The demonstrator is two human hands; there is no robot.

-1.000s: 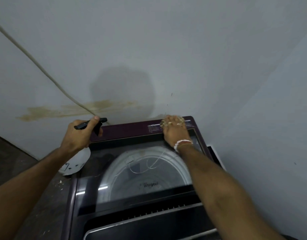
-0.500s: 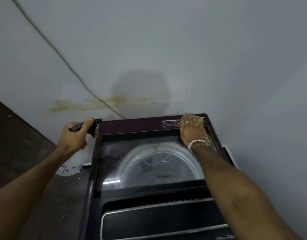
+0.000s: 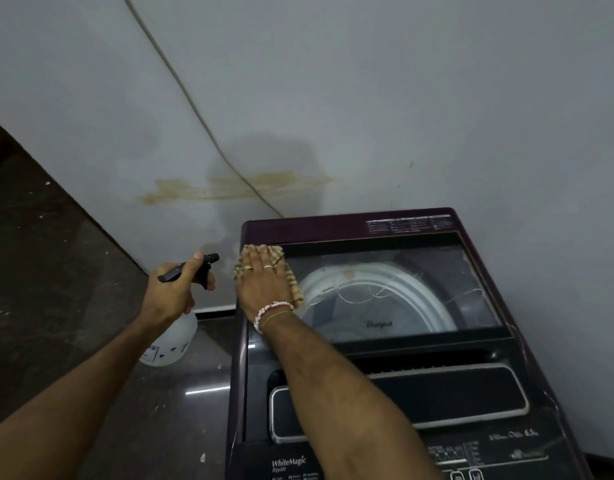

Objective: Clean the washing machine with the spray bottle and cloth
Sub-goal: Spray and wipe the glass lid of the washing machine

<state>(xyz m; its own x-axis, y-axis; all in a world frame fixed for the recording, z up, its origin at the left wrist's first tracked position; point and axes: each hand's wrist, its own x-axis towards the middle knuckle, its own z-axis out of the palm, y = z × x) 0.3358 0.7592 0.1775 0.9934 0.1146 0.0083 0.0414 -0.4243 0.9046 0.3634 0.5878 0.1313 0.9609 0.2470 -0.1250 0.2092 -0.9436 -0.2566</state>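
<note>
A dark purple top-loading washing machine (image 3: pixel 350 223) with a glass lid stands against the wall, its white drum visible through the glass. My right hand (image 3: pixel 262 284) presses a tan striped cloth (image 3: pixel 293 287) flat on the lid's far left corner. My left hand (image 3: pixel 170 292) holds a white spray bottle (image 3: pixel 170 344) with a black trigger head, off the machine's left side, its nozzle pointing toward the machine.
A pale wall (image 3: pixel 368 98) with a brown stain (image 3: pixel 236 188) runs behind the machine, and a thin cord (image 3: pixel 194 109) slants down it. Another wall closes in at the right. Dark polished floor (image 3: pixel 73 271) lies to the left. The control panel (image 3: pixel 472 452) faces me.
My right hand has slid the cloth from the lid's far right corner to its far left corner. The view has shifted, and my left hand with the bottle stays left of the machine.
</note>
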